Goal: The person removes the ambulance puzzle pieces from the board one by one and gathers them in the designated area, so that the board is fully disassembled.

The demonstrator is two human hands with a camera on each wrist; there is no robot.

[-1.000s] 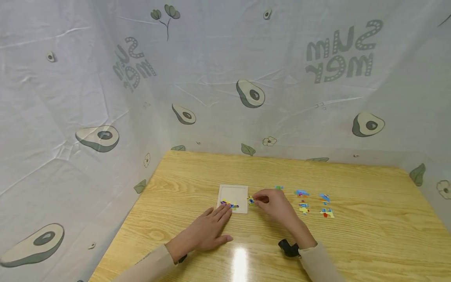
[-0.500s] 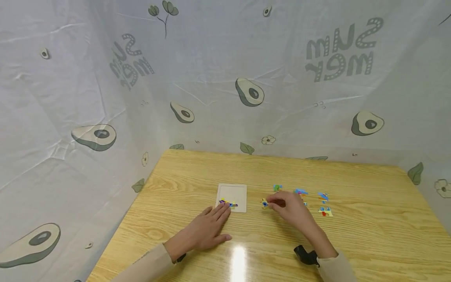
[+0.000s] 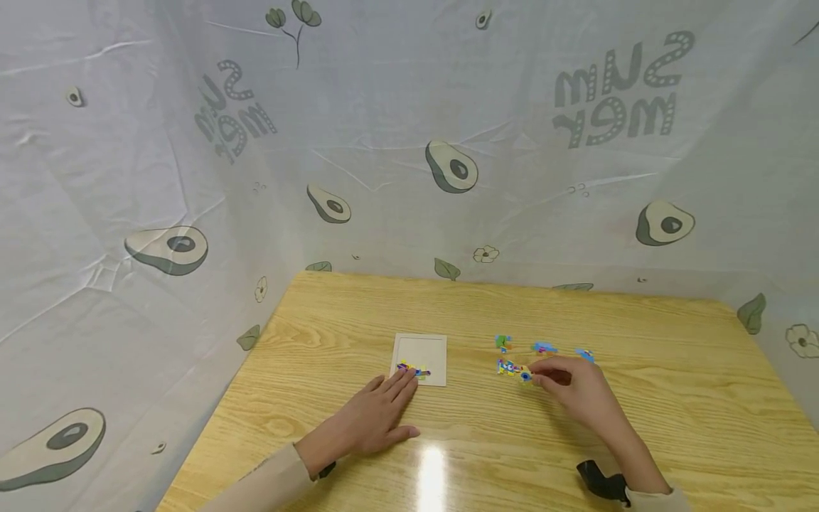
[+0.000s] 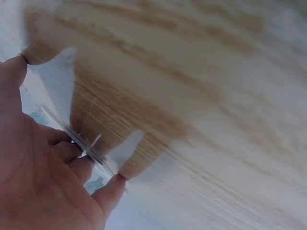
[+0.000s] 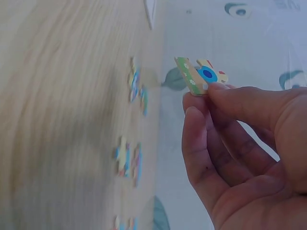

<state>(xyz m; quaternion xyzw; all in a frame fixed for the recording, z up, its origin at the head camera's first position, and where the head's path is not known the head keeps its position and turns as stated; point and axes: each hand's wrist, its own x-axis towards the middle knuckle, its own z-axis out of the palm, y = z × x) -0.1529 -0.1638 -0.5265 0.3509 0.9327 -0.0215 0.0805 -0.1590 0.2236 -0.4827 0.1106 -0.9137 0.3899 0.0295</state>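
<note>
My right hand [image 3: 579, 391] pinches a jigsaw puzzle piece [image 5: 194, 76] between thumb and index finger. The piece has a green edge with white flowers and a blue round spot on pale yellow. In the right wrist view it is held up off the table. My left hand [image 3: 377, 419] lies with straight fingers over the lower left of a pale square puzzle tray [image 3: 422, 350]. Its fingertips rest at a purple, yellow and blue strip of pieces [image 3: 422, 372] along the tray's bottom, partly covered by the fingers.
Right of the tray, loose pieces lie on the wooden table [image 3: 345, 313]: a green one [image 3: 502, 343], a blue and pink one [image 3: 544, 347], a blue one [image 3: 585, 353] partly hidden by my right hand, and a multicoloured one [image 3: 507, 367]. A printed curtain [image 3: 384, 142] hangs behind.
My right hand has carried the puzzle piece rightward, from beside the tray to over the loose pieces, uncovering a multicoloured one. My left hand stays in place on the tray.
</note>
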